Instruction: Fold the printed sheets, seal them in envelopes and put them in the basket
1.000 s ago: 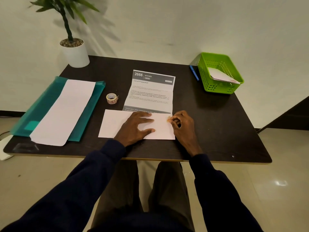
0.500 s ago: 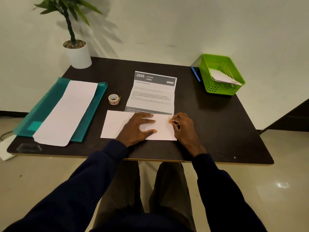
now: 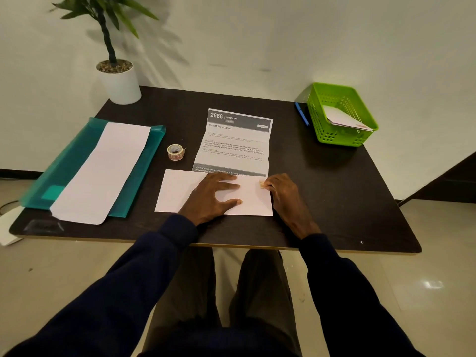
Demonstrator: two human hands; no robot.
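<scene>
The left hand (image 3: 208,199) lies flat with spread fingers on a white envelope (image 3: 177,191) at the near edge of the worktop (image 3: 322,189). The right hand (image 3: 286,199), just beside it, has curled fingers and pinches a small piece of tape (image 3: 261,184) against the right part of the envelope. The printed sheet (image 3: 237,145) lies unfolded just beyond both hands, its near edge under the envelope. The green basket (image 3: 316,124) stands far beyond the right hand, with another envelope (image 3: 345,119) inside. A roll of tape (image 3: 176,152) sits beyond the left hand.
</scene>
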